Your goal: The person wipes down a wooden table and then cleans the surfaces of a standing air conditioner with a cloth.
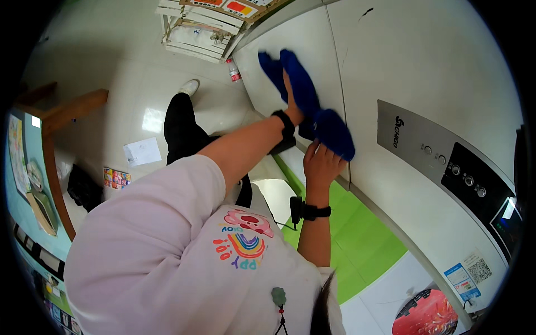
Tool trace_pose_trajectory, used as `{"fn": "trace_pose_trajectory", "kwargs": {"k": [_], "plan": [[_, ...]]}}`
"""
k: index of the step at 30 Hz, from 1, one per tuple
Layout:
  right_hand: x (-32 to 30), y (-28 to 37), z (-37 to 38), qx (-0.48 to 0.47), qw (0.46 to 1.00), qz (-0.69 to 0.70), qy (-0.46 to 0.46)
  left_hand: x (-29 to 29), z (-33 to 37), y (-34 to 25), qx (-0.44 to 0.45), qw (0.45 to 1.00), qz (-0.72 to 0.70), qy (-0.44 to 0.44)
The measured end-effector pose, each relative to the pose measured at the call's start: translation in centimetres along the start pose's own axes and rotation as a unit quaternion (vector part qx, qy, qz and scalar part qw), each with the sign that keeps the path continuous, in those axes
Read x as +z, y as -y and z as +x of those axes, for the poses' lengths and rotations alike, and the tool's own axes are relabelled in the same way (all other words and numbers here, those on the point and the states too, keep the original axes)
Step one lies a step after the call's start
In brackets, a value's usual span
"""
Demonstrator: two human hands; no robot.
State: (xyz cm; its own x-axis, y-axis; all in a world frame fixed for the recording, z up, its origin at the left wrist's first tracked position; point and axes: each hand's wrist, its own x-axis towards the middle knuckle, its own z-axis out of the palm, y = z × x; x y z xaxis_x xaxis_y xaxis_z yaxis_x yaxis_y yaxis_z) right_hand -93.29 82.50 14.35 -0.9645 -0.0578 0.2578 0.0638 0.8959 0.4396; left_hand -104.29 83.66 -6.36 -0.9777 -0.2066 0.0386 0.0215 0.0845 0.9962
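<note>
A deep blue cloth (304, 86), bunched into rounded lobes, lies against the white surface of a large appliance (419, 56). My left hand (293, 109) is at the cloth's middle, fingers closed and partly hidden under its folds. At the lower lobe of the cloth, my right hand (324, 164) has its fingers bent over the edge, gripping it. Each wrist wears a black strap, and a small black device (296, 211) sits at the right one.
A grey and black button panel (452, 162) is on the appliance. Green panels (363, 240) lie below it. A white slatted crate (195, 42) and a red-labelled bottle (233, 71) stand on the floor. Papers (142, 152) lie near a blue-topped table (36, 167) at left.
</note>
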Motion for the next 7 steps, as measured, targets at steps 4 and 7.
{"fn": "trace_pose_trajectory", "kwargs": {"k": [4,7], "plan": [[1.1,-2.5,-5.2,-0.031,0.999,-0.017,0.025,4.0,-11.3,7.3,-0.12,0.982,-0.078,0.119],[0.7,-4.0,-8.4,-0.013,0.999,-0.011,0.038,3.7,-17.4,8.6,-0.007,0.977,0.055,0.205]]}}
